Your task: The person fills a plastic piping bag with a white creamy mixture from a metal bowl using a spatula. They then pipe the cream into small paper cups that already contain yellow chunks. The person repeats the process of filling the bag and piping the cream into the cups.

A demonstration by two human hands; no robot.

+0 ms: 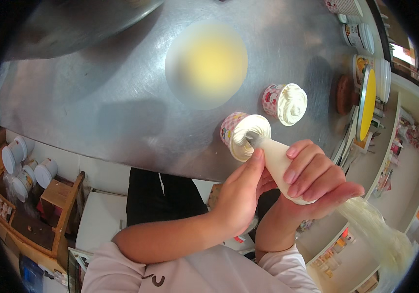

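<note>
My right hand (315,175) is wrapped around a piping bag (277,161) filled with white cream, its twisted clear tail (378,227) trailing over the wrist side. My left hand (240,190) grips the same bag low down, thumb beside the metal piping nozzle (254,138). The nozzle's tip points into a pink checked paper cup (231,126), where ridged white cream (246,128) lines the inside. Just beyond it, another printed paper cup (271,99) tilts in view, topped with a swirl of cream (292,104). The fingers behind the bag are partly hidden.
Both cups stand on a stainless steel table (121,121). A large metal bowl (85,25) occupies the far left. At right are a yellow-topped round stand (366,104), white tubs (359,36) and stacked paper cups (343,6). A blurred yellow patch (209,64) cannot be identified.
</note>
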